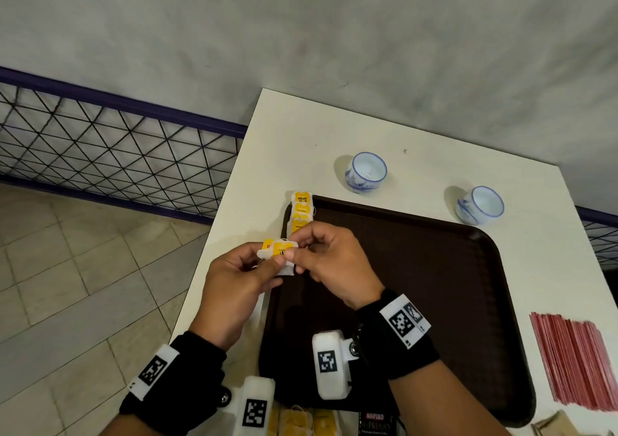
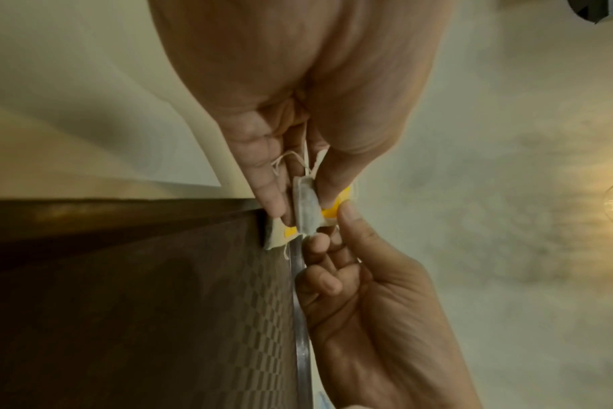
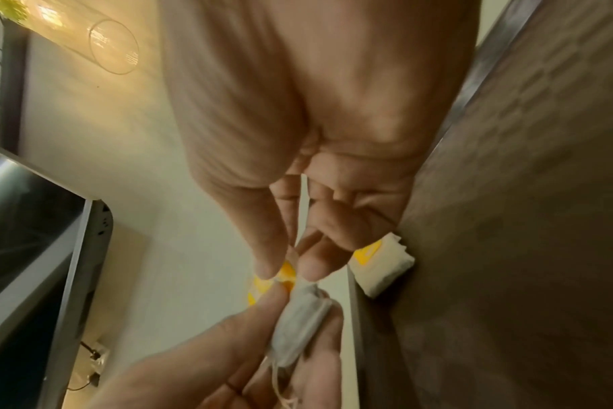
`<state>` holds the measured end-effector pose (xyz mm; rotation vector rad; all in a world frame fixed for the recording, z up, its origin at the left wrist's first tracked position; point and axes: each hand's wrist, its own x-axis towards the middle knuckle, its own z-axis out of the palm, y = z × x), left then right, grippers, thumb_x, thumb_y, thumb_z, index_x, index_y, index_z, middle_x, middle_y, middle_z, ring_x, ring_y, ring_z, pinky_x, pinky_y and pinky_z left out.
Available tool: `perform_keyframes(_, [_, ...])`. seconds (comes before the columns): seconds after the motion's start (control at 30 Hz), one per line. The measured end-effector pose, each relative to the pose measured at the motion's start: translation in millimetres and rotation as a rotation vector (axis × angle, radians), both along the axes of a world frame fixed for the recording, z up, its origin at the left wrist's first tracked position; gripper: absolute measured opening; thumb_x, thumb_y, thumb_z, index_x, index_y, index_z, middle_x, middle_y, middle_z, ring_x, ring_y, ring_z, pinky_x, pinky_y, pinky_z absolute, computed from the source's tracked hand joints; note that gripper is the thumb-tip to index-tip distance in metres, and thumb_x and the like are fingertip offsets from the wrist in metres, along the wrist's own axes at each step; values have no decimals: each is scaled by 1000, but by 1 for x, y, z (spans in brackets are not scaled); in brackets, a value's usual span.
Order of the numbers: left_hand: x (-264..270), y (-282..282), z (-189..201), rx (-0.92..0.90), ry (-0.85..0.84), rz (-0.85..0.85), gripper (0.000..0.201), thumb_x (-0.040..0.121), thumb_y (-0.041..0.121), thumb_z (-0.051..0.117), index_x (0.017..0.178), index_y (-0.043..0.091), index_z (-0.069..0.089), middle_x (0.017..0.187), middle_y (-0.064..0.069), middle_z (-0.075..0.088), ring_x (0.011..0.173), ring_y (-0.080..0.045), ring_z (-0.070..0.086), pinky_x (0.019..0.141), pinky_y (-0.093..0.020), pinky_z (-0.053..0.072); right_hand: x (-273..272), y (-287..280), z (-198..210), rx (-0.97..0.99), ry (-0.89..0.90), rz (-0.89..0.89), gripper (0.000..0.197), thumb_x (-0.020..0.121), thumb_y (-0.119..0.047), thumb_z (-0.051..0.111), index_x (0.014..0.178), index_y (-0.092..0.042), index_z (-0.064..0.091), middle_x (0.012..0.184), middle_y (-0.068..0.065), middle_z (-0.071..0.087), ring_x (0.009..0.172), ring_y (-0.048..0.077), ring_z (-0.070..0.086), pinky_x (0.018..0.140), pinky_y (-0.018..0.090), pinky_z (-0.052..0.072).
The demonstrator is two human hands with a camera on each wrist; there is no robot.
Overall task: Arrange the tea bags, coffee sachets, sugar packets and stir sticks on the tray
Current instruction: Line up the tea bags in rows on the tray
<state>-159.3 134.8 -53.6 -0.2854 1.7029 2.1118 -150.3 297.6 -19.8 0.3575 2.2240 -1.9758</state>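
Over the left edge of the dark brown tray (image 1: 434, 301), my left hand (image 1: 274, 259) grips a small bunch of white tea bags (image 1: 280, 258) with yellow tags. In the left wrist view its fingers (image 2: 266, 193) pinch one tea bag (image 2: 306, 204) edge-on. My right hand (image 1: 299, 251) pinches that bag's yellow tag (image 3: 285, 272) between thumb and forefinger (image 3: 312, 265). A row of several tea bags (image 1: 302, 213) lies along the tray's far left corner; one tea bag (image 3: 385, 268) shows in the right wrist view.
Two blue-and-white cups (image 1: 366, 172) (image 1: 480, 205) stand on the white table beyond the tray. A stack of thin red strips (image 1: 575, 362) lies at the right. More tea bags (image 1: 301, 422) and a dark coffee sachet (image 1: 374, 422) sit near the front edge. The table's left edge drops to tiled floor.
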Motion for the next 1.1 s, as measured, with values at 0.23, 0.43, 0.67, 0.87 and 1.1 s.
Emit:
perform_keyframes(0.23, [1,0,4,33,-37,35,14,94,12,66,104,8,75,90,-5,77,83,-17,74,78,-36,62,6,5,0,-37,-12,-68,7,87,5,70,93,7,66,65,4,58,40,1,49,44,9,37])
perform_keyframes(0.43, [0,-6,7,16,-19,72,13,97,10,63,105,9,73,98,-6,79,92,-22,77,78,-31,63,7,18,0,-61,-44,-74,6,89,2,69,90,-2,64,74,12,67,55,19,61,40,24,37])
perform_keyframes(0.67, [1,-10,5,1,-26,90,14,97,11,64,107,12,73,95,-6,79,89,-24,77,77,-32,63,-1,28,-8,7,-123,-75,11,92,4,65,98,10,59,82,30,69,54,19,65,41,22,42])
perform_keyframes(0.87, [3,-10,2,30,-38,68,16,97,7,63,109,10,72,91,-7,78,84,-27,77,71,-29,63,-18,22,-16,34,-167,-66,7,91,3,65,90,-2,60,71,18,65,48,18,64,40,22,44])
perform_keyframes(1.1, [3,-11,0,14,-25,49,18,96,5,63,109,12,73,92,-14,77,79,-27,76,77,-36,64,-27,10,-24,67,-212,-114,12,91,0,67,86,-5,57,61,7,61,39,13,59,33,20,36])
